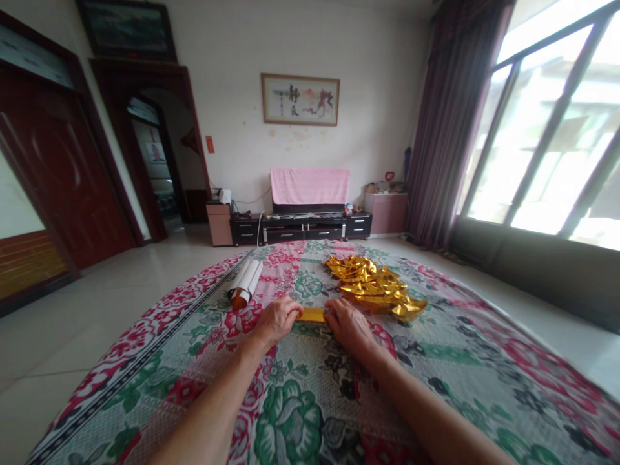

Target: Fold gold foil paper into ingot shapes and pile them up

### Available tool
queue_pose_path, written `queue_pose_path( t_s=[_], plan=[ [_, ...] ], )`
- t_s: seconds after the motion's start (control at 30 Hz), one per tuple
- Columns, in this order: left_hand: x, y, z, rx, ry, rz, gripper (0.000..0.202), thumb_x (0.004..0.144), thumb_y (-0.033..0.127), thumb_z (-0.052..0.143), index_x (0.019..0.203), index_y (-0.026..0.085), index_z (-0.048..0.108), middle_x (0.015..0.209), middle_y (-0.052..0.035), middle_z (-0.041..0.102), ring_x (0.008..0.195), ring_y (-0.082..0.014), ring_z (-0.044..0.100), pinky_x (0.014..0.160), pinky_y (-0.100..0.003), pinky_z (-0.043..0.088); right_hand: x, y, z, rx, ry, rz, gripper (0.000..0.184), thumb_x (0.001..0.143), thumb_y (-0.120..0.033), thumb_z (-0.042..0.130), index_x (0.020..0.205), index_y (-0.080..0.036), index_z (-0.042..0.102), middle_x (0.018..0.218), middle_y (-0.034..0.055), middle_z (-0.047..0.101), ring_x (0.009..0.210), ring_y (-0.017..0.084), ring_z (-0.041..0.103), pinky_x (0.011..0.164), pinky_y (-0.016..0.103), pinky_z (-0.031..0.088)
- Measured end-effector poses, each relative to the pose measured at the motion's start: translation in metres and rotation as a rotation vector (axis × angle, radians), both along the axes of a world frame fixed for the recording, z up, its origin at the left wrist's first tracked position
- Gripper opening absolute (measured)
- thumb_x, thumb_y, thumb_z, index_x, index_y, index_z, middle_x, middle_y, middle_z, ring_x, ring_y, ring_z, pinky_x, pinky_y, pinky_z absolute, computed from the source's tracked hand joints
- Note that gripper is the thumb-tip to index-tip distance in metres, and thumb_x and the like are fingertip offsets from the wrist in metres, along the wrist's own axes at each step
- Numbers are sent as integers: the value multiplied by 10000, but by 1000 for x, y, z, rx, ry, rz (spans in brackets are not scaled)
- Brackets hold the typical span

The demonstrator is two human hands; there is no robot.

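A narrow strip of gold foil paper (312, 314) lies on the floral cloth (300, 400) between my hands. My left hand (277, 321) is closed on its left end, fingers curled over it. My right hand (347, 324) pinches the right end, fingers pressed together. Just beyond my right hand sits a heap of folded gold foil pieces (372, 284). A white paper roll with an orange end (245, 283) lies on the cloth to the left of my left hand.
The cloth is spread on a tiled floor (97, 303). A dark TV cabinet (300, 227) with a pink cover stands at the far wall. Large windows (547, 129) and curtains are on the right, wooden doors (58, 174) on the left.
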State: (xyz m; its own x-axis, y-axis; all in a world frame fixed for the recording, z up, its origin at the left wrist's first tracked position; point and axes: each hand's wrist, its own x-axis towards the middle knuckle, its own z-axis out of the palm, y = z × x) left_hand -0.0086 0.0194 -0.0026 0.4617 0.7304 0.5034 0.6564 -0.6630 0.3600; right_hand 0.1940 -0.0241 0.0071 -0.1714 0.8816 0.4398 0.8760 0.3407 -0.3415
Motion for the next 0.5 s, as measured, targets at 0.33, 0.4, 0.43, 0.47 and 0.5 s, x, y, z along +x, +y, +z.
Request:
queue_pose_path(
  t_s=[0.33, 0.4, 0.43, 0.47, 0.5],
  plan=[
    [0, 0, -1, -9, 41, -21, 254, 824, 171, 425, 788, 209, 674, 805, -30, 597, 772, -127, 567, 753, -231, 431, 1, 2, -3, -3, -57, 51, 220, 871, -239, 413, 802, -216, 620, 787, 28, 534, 729, 122, 518, 636, 202, 340],
    [0, -1, 1, -17, 53, -25, 262, 820, 163, 423, 806, 212, 679, 815, -30, 595, 779, -127, 567, 756, -232, 434, 1, 1, -3, -10, -64, 46, 221, 870, -239, 416, 815, -220, 629, 798, 31, 535, 726, 122, 519, 630, 201, 343],
    [0, -2, 1, -19, 60, -27, 265, 816, 158, 423, 812, 212, 682, 824, -31, 595, 785, -128, 567, 756, -233, 437, 1, 1, -2, -15, -69, 44, 224, 871, -238, 413, 822, -221, 631, 806, 33, 537, 727, 122, 520, 628, 201, 346],
    [0, -2, 2, -19, 68, -34, 268, 810, 153, 425, 818, 213, 686, 833, -32, 595, 790, -129, 566, 755, -233, 439, 1, 1, -2, -20, -76, 43, 228, 872, -236, 411, 821, -219, 633, 812, 36, 540, 730, 123, 521, 629, 202, 348],
    [0, -3, 3, -15, 74, -43, 273, 802, 144, 426, 822, 212, 689, 839, -34, 596, 795, -130, 566, 754, -233, 442, 1, 0, -1, -24, -84, 46, 231, 871, -233, 411, 813, -216, 634, 815, 39, 542, 736, 125, 521, 632, 202, 352]
  ],
)
